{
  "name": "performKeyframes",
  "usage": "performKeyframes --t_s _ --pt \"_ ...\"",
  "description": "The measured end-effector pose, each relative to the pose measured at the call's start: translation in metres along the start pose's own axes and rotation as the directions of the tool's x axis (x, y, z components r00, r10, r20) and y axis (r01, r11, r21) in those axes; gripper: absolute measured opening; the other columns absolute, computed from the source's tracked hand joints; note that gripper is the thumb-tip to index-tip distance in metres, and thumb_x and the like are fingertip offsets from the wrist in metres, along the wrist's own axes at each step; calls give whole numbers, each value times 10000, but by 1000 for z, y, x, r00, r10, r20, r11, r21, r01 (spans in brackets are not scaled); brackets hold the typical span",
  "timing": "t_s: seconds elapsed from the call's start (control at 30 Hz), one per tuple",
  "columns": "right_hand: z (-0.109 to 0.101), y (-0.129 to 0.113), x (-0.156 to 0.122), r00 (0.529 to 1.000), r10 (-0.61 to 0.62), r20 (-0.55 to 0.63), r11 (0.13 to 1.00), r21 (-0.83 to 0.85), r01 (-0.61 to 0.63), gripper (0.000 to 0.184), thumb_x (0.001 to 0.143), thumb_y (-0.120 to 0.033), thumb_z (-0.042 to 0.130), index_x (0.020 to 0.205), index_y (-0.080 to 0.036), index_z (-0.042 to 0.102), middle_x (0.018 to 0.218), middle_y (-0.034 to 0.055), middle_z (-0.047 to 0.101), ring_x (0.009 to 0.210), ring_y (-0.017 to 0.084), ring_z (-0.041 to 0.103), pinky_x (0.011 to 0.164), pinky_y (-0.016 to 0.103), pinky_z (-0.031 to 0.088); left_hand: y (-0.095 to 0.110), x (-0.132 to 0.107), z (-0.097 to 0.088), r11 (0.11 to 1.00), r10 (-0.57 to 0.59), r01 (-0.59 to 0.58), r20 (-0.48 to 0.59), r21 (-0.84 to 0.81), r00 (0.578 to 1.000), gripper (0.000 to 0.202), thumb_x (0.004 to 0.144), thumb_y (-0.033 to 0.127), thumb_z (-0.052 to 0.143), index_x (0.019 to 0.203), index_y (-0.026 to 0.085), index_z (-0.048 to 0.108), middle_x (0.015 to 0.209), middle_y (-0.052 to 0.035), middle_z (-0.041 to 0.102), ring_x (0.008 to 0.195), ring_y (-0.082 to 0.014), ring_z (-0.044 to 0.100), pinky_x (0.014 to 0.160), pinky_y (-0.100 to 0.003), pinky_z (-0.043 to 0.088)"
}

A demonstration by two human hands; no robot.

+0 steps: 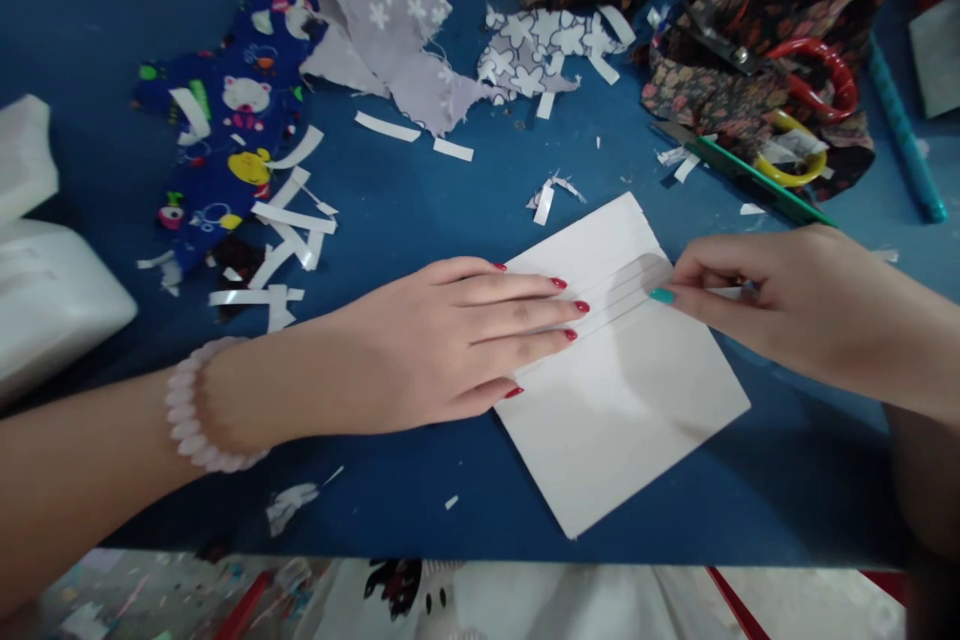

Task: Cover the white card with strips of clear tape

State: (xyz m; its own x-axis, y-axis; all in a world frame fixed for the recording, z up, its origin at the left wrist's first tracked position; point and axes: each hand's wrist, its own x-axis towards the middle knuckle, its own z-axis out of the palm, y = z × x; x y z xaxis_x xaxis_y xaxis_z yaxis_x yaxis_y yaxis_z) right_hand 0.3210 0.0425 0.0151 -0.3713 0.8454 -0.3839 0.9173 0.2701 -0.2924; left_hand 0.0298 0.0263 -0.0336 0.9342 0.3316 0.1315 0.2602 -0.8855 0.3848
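A white rectangular card [630, 410] lies at a slant on the blue table, with several thin parallel lines running across its upper half. My left hand [457, 340] rests flat on the card's left side, fingers stretched out and slightly apart. At the card's right edge, my right hand [780, 295] is closed in a pinch, its thumb tip over the end of the lines. What sits between those fingertips is too small to make out; it may be the card's edge or a thin strip.
White paper strips [292, 220] and fabric scraps [390, 30] litter the blue table [420, 210]. Red-handled scissors [817, 80], a green cutter [757, 182] and a blue pen-like stick [904, 130] lie at the upper right. A white plastic object [60, 300] stands at the left.
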Motion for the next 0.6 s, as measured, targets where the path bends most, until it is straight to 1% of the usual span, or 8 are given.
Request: performKeyframes --t_s 0.1,0.23,0.37,0.5,0.6 --pt "0 0 0 1000 2 2 1000 -16 -2 248 828 -419 482 705 -256 622 540 -37 584 454 123 477 489 270 302 0 2 -1 1000 8 -8 13 13 1000 419 1052 297 331 1428 171 464 1537 -35 428 1442 -199 351 1159 -350 231" --pt "-1 0 0 1000 20 -19 999 -32 -20 255 821 -435 479 693 -260 614 533 -29 584 469 138 495 482 272 306 1 2 -1 1000 5 -6 34 29 999 457 1049 306 329 1474 154 403 1566 -43 371 1471 -199 297 1203 -363 176" --pt "-1 0 0 1000 4 -30 999 -36 -5 264 836 -441 469 699 -264 609 511 -39 563 434 129 465 474 274 306 3 3 -1 1000 -20 19 40 25 999 465 1036 316 386 1479 176 402 1558 -38 381 1472 -199 299 1211 -366 194" --pt "-2 1 -1 1000 1 -22 999 -50 -2 283 852 -460 467 700 -265 606 510 -42 557 425 129 456 479 282 309 4 2 -2 1000 -20 20 32 22 999 461 1023 300 421 1463 164 428 1545 -51 403 1463 -207 322 1202 -369 229" --pt "-3 2 -3 1000 4 -22 998 -62 -5 313 862 -500 446 706 -281 608 516 -36 559 429 145 458 475 296 308 4 1 -2 1000 -18 17 39 21 999 462 1031 290 389 1473 157 412 1560 -44 376 1474 -199 294 1215 -370 197"
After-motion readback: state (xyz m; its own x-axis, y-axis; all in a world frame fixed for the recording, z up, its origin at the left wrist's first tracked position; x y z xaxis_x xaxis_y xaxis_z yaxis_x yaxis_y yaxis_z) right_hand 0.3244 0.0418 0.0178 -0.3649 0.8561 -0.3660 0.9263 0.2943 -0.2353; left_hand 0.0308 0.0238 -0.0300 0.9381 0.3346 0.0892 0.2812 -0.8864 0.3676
